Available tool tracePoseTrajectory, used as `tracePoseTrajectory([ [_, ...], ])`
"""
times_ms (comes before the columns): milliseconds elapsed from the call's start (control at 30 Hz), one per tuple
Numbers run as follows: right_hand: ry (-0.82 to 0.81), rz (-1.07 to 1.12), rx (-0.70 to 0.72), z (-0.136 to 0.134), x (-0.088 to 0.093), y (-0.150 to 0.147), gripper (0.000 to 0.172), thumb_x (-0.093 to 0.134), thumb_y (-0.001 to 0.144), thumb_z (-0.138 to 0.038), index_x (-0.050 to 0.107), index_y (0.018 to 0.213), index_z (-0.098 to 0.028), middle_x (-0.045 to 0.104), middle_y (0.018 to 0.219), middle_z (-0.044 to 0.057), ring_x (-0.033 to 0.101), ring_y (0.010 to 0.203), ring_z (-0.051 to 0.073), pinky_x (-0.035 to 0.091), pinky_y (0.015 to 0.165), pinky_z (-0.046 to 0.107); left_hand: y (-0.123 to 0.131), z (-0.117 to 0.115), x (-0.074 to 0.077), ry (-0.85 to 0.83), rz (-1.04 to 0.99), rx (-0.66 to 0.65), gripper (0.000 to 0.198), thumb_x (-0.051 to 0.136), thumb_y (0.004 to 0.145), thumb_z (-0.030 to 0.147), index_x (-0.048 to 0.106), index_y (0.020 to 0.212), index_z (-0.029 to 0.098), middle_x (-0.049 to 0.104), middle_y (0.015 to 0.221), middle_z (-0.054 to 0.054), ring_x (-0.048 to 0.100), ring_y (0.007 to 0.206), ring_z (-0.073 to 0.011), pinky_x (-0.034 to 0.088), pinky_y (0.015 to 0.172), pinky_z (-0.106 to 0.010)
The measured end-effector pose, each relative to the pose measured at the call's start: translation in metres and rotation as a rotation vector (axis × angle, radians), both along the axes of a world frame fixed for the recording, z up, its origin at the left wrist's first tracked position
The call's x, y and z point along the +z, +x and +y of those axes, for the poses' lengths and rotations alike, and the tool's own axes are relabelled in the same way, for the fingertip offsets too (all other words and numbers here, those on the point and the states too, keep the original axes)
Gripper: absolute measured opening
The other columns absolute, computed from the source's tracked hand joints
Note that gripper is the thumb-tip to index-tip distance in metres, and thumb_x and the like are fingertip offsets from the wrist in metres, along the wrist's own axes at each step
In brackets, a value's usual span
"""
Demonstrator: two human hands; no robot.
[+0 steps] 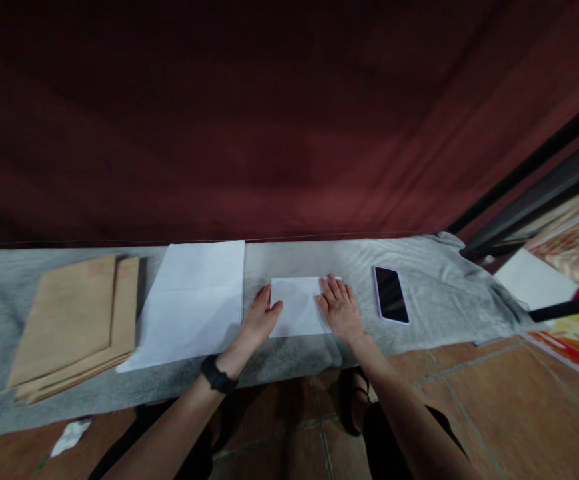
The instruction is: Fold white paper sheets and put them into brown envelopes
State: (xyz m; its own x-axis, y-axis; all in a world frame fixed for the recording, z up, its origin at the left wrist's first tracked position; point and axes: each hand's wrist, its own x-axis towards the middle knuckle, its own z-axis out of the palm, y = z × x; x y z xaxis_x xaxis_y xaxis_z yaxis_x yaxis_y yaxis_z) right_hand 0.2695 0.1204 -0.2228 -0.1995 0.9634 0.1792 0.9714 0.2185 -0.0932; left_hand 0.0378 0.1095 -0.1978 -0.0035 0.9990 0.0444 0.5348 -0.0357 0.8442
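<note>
A small folded white paper [299,303] lies on a grey cloth [434,267] spread over a low surface. My left hand [260,319] rests at the paper's left edge, fingers together along the edge and thumb lying on the sheet. My right hand [340,307] lies flat on the paper's right side with its fingers stretched out and apart. A black band [216,375] is on my left wrist.
A larger creased white sheet [192,303] lies left of the folded paper. A stack of brown envelopes [74,323] sits further left. A phone [390,294] lies face up at the right. A dark red curtain [269,133] hangs behind. Tiled floor [494,400] lies below.
</note>
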Motion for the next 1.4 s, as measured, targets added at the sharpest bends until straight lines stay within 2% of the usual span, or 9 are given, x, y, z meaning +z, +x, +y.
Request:
tracePoseTrajectory([
  [200,0.002,-0.005,-0.006,0.0,-0.001,0.0,0.053,0.033,0.104,-0.04,0.035,0.153,-0.019,0.035,0.157,0.011,0.03,0.145,0.03,0.024,0.117,0.051,0.0,-0.004,0.019,-0.302,-0.402,0.22,0.048,0.062,0.079,0.027,0.06,0.126,0.016,0.067,0.124,-0.013,0.064,0.111,-0.0254,0.051,0.091,-0.036],
  [300,0.016,0.005,-0.001,0.0,-0.002,0.0,0.053,0.033,0.103,-0.04,0.035,0.153,-0.019,0.035,0.157,0.011,0.03,0.146,0.029,0.025,0.117,0.051,-0.002,-0.003,0.022,-0.392,-0.495,0.287,0.048,0.065,0.075,0.03,0.062,0.12,0.014,0.068,0.121,-0.013,0.065,0.107,-0.0238,0.051,0.081,-0.031],
  [467,0.018,0.007,-0.008,0.0,-0.002,-0.001,0.053,0.034,0.103,-0.04,0.036,0.152,-0.019,0.035,0.157,0.011,0.03,0.145,0.03,0.025,0.117,0.05,-0.006,0.001,0.027,-0.489,-0.546,0.314,0.043,0.069,0.068,0.034,0.065,0.106,0.014,0.071,0.094,-0.008,0.066,0.083,-0.019,0.046,0.065,-0.026],
  [633,0.018,0.024,-0.005,0.0,-0.001,0.0,0.052,0.035,0.103,-0.039,0.037,0.151,-0.019,0.036,0.157,0.012,0.031,0.145,0.029,0.025,0.116,0.051,-0.005,-0.002,0.029,-0.464,-0.512,0.247,0.03,0.07,0.064,0.034,0.066,0.088,0.017,0.069,0.081,-0.004,0.063,0.076,-0.0184,0.044,0.063,-0.026],
  [867,-0.001,0.047,0.018,-0.005,0.008,-0.007,0.051,0.035,0.102,-0.033,0.042,0.148,-0.012,0.037,0.156,0.014,0.031,0.145,0.029,0.023,0.118,0.05,0.001,-0.004,0.022,-0.163,-0.159,0.074,0.008,0.061,0.067,0.027,0.062,0.065,0.019,0.059,0.067,0.0,0.055,0.07,-0.0169,0.04,0.063,-0.026],
  [1000,-0.015,0.101,0.137,-0.016,0.008,-0.018,0.05,0.037,0.102,-0.032,0.041,0.148,-0.014,0.037,0.156,0.012,0.033,0.145,0.025,0.026,0.119,0.047,0.002,-0.005,0.024,-0.135,-0.131,0.099,0.008,0.061,0.069,0.027,0.064,0.07,0.019,0.062,0.07,0.0,0.056,0.068,-0.016,0.041,0.063,-0.026],
  [1100,-0.015,0.112,0.191,-0.023,0.006,-0.023,0.05,0.037,0.102,-0.034,0.041,0.149,-0.017,0.036,0.157,0.011,0.032,0.145,0.026,0.026,0.119,0.049,0.005,-0.008,0.03,-0.192,-0.266,0.148,0.012,0.063,0.069,0.027,0.064,0.077,0.019,0.064,0.072,0.0,0.06,0.07,-0.0167,0.044,0.061,-0.025],
  [1300,-0.011,0.117,0.201,-0.026,0.005,-0.023,0.051,0.036,0.103,-0.036,0.039,0.15,-0.017,0.037,0.157,0.011,0.031,0.145,0.026,0.025,0.12,0.049,0.011,-0.011,0.037,-0.332,-0.557,0.286,0.051,0.066,0.067,0.02,0.056,0.117,0.018,0.069,0.085,-0.002,0.065,0.073,-0.0184,0.047,0.057,-0.025],
  [1400,-0.019,0.122,0.227,-0.028,0.007,-0.024,0.054,0.036,0.103,-0.039,0.038,0.15,-0.015,0.035,0.157,0.013,0.03,0.146,0.026,0.024,0.12,0.05,0.012,-0.009,0.034,-0.386,-0.568,0.278,0.05,0.066,0.067,0.018,0.057,0.116,0.016,0.069,0.08,-0.002,0.064,0.07,-0.0177,0.046,0.056,-0.025],
])
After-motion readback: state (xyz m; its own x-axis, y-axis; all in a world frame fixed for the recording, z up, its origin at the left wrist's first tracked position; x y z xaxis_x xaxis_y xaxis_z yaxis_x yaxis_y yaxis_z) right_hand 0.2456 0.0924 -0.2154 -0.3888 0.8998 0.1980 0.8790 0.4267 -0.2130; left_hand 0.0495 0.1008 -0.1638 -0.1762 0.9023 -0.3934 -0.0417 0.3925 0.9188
